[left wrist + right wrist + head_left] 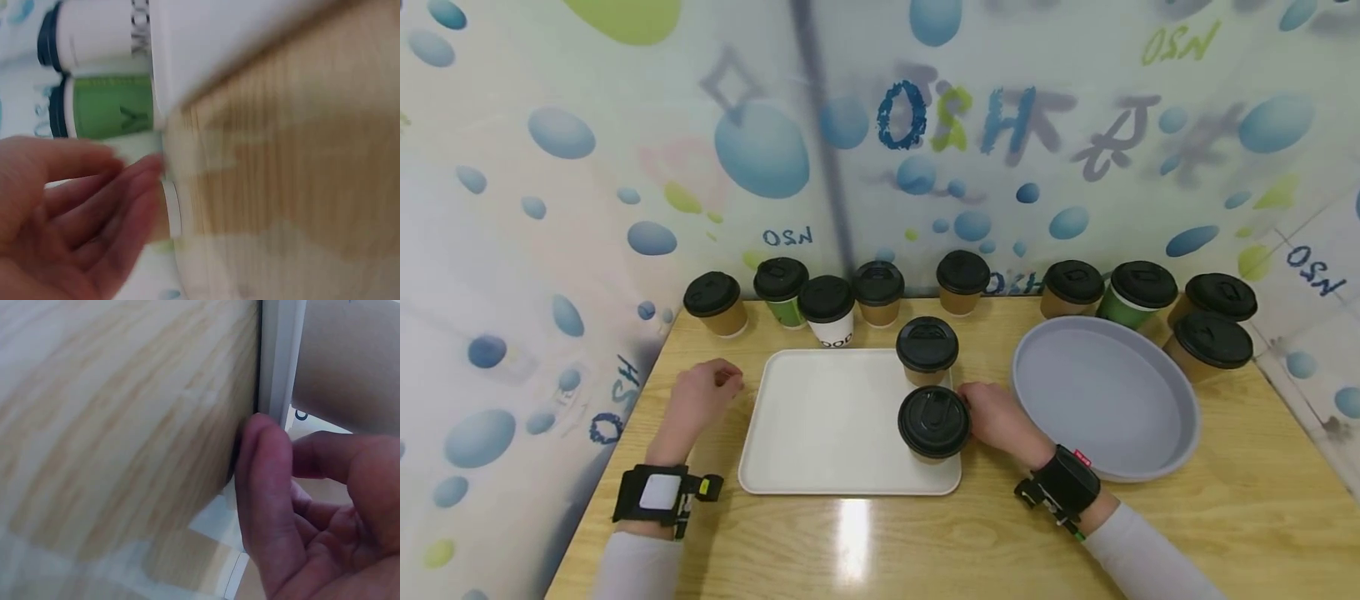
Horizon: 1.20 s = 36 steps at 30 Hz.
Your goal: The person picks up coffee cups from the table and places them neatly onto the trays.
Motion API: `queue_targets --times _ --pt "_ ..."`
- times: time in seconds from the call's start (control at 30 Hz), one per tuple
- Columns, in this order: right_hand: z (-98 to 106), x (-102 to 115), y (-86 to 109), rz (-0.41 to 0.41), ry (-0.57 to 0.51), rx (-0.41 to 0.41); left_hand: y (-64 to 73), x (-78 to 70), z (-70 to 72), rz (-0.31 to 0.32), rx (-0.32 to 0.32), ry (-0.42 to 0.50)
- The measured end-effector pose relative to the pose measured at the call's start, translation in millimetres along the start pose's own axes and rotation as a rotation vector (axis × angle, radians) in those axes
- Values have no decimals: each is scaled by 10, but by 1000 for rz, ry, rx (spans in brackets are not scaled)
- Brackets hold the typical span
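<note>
A white rectangular tray [820,425] lies on the wooden table. Two brown paper cups with black lids stand on its right side: a front cup [934,425] and a rear cup [927,343]. My right hand [1003,421] is at the tray's right edge, beside the front cup. In the right wrist view, its thumb and fingers pinch the tray's rim [281,356]. My left hand [700,396] hovers left of the tray with loosely curled fingers and holds nothing. The left wrist view shows that hand [69,219] blurred, apart from the tray.
Behind the tray stand lidded cups: a brown cup [718,308], a green cup [782,292], a white cup [831,312] and several more. A round grey basin [1105,400] sits right of my right hand, with several cups behind it. A patterned curtain [880,167] backs the table.
</note>
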State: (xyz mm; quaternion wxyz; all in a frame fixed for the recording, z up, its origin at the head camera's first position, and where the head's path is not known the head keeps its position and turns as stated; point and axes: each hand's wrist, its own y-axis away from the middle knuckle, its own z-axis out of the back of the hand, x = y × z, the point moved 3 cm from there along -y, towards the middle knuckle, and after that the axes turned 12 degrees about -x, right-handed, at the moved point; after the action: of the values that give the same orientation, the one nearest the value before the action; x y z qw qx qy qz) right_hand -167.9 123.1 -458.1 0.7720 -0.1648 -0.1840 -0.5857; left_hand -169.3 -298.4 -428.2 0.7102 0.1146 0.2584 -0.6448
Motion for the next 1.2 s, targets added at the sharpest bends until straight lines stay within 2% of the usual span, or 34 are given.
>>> queue_targets --times 0.17,0.23,0.27,0.47,0.7,1.0,1.2 --pt "-10 -10 1 -4 -4 12 -195 61 194 -9 -390 9" --pt "-9 -14 0 -5 -5 15 -273 59 227 0 -481 35" --pt "-6 -15 2 -5 -6 16 -317 59 232 13 -493 62" --pt "7 -13 11 0 -9 7 -576 106 155 96 -434 193" --pt "-1 -17 -4 -9 -24 26 -795 233 -7 141 -397 256" --pt "0 -18 -14 -16 -27 38 -939 405 -118 264 -330 305" --pt "8 -18 -8 -29 -33 45 -987 452 -155 255 -324 299"
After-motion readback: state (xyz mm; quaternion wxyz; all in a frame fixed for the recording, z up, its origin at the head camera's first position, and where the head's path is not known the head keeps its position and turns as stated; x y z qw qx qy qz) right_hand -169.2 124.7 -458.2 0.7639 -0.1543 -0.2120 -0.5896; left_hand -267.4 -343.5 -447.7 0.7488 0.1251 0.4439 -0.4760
